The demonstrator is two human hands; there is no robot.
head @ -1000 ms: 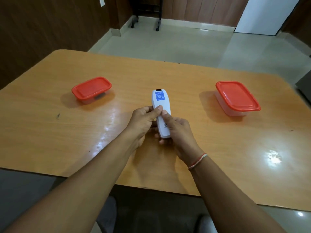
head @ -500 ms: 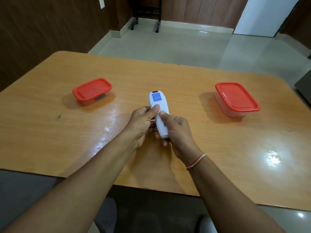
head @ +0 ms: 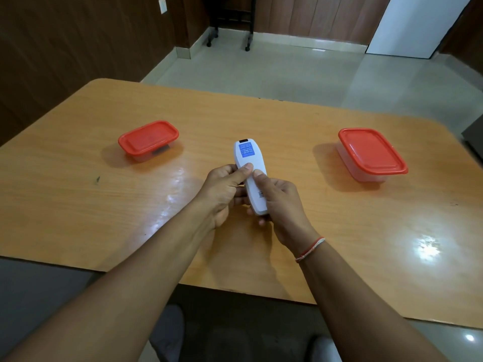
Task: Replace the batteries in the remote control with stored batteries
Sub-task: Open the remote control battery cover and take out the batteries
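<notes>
Table [head: 339, 231]: near corners cut off. Lidded box at 2 o'clock [head: 372, 154], smaller one at 10 [head: 149, 140], contents hard to read. Remote [head: 250, 176] centre, back up, lower half hidden by left hand [head: 222, 192] and right hand [head: 281, 202], both clamped on it, thumbs on the cover. Label text illegible.

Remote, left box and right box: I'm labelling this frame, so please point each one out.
remote [head: 247, 163], head view, white back just below the blue sticker
left box [head: 148, 137], head view, middle of its red lid
right box [head: 371, 152], head view, middle of its red lid
</notes>
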